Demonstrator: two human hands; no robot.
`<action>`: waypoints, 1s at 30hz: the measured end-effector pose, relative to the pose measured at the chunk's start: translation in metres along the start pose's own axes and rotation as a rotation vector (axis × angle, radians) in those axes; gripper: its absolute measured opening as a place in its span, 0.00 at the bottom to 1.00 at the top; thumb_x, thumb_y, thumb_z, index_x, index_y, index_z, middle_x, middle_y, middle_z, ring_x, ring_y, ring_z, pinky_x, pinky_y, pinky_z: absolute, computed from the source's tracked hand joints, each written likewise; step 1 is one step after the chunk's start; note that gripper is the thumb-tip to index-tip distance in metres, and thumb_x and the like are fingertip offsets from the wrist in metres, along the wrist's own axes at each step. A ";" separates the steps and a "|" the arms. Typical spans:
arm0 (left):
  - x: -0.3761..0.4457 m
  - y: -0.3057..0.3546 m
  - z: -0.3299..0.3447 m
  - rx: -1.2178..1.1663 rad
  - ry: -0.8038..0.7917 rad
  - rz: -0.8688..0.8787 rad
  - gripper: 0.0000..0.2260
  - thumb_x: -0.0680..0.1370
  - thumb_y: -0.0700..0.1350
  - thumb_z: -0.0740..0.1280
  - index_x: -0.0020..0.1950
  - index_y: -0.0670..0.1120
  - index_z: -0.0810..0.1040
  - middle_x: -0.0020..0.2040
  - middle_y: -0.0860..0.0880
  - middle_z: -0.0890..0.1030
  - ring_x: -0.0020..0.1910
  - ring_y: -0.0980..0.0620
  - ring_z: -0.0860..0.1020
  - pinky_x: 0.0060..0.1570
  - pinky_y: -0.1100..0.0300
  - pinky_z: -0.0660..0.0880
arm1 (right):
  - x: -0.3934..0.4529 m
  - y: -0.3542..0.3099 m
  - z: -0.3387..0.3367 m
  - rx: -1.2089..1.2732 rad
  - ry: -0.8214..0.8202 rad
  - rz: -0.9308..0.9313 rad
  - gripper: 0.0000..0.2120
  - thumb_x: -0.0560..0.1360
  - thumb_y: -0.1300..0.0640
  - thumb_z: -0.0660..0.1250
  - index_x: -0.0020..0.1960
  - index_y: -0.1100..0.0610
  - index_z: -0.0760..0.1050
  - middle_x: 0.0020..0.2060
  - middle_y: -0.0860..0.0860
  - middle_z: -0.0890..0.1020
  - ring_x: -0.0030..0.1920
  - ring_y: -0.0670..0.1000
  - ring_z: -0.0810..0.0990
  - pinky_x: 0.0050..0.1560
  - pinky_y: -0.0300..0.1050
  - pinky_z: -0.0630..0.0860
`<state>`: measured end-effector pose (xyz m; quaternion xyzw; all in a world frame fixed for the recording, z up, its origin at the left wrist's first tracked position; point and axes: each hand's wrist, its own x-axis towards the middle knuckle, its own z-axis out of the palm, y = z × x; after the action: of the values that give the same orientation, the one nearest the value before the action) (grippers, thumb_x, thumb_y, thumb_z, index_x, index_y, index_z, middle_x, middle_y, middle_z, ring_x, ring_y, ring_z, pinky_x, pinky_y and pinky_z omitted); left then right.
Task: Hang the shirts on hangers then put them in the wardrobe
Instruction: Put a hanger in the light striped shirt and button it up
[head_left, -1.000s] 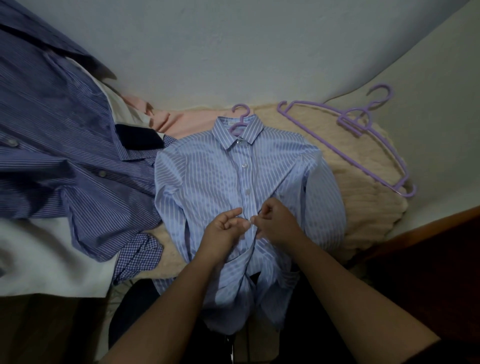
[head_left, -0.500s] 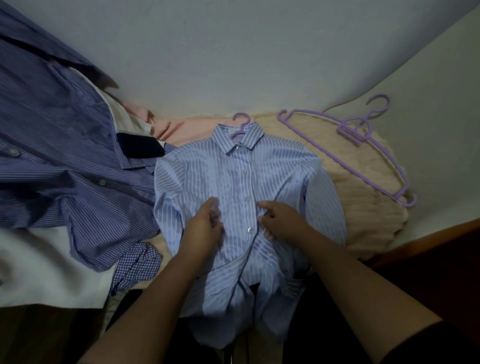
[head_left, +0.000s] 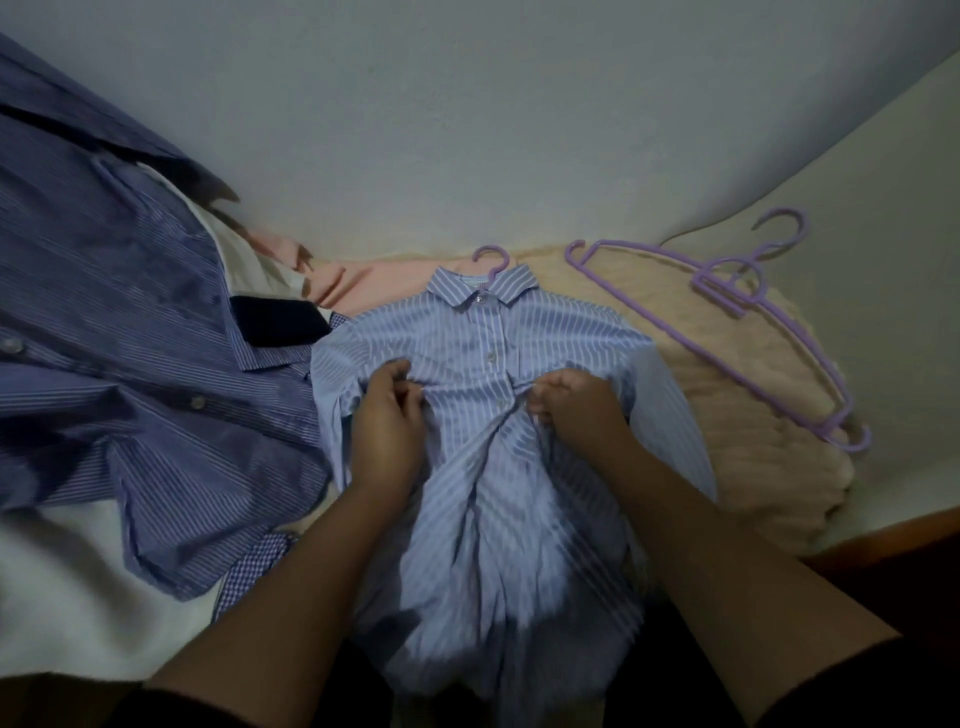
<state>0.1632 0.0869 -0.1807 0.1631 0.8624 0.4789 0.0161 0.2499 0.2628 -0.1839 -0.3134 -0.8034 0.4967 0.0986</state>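
A light blue striped shirt (head_left: 483, 338) lies buttoned on a beige blanket, with a purple hanger inside it; only the hanger hook (head_left: 493, 258) shows above the collar. My left hand (head_left: 387, 421) pinches the shirt's front left of the button row. My right hand (head_left: 571, 405) grips a bunched fold of the front just right of the buttons. The cloth is pulled into creases between both hands. The lower part of the shirt hangs over the edge toward me.
A dark blue striped shirt (head_left: 104, 338) is spread at the left over white and pink cloth (head_left: 353, 280). Spare purple hangers (head_left: 727, 291) lie on the beige blanket (head_left: 727, 415) at the right. A wall rises right behind. A brown wooden edge (head_left: 883, 540) shows at lower right.
Both hands left the lower button area and moved up the shirt and apart. They now grasp the front at chest height, bunching the cloth.
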 end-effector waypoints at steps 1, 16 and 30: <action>0.008 0.002 0.002 0.002 -0.004 -0.001 0.15 0.81 0.39 0.61 0.69 0.42 0.70 0.48 0.49 0.77 0.44 0.52 0.74 0.41 0.66 0.65 | 0.006 -0.004 0.000 0.012 0.017 -0.009 0.12 0.74 0.61 0.63 0.32 0.55 0.76 0.33 0.63 0.78 0.38 0.65 0.78 0.43 0.60 0.76; -0.046 0.011 -0.015 -0.181 -0.232 -0.107 0.05 0.78 0.45 0.68 0.51 0.54 0.77 0.39 0.47 0.81 0.37 0.50 0.80 0.41 0.54 0.78 | -0.058 0.000 0.009 0.437 0.264 0.263 0.13 0.77 0.71 0.59 0.59 0.63 0.74 0.54 0.59 0.79 0.55 0.56 0.77 0.59 0.51 0.74; -0.102 0.020 -0.015 -0.184 -0.265 -0.321 0.12 0.75 0.40 0.70 0.55 0.51 0.74 0.38 0.52 0.80 0.37 0.57 0.77 0.34 0.70 0.71 | -0.105 -0.012 0.019 -0.173 -0.153 0.193 0.19 0.77 0.64 0.61 0.68 0.61 0.71 0.63 0.58 0.76 0.52 0.52 0.78 0.50 0.33 0.72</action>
<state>0.2626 0.0540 -0.1693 0.0833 0.8203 0.5212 0.2202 0.3184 0.1825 -0.1670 -0.3576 -0.8146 0.4551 -0.0384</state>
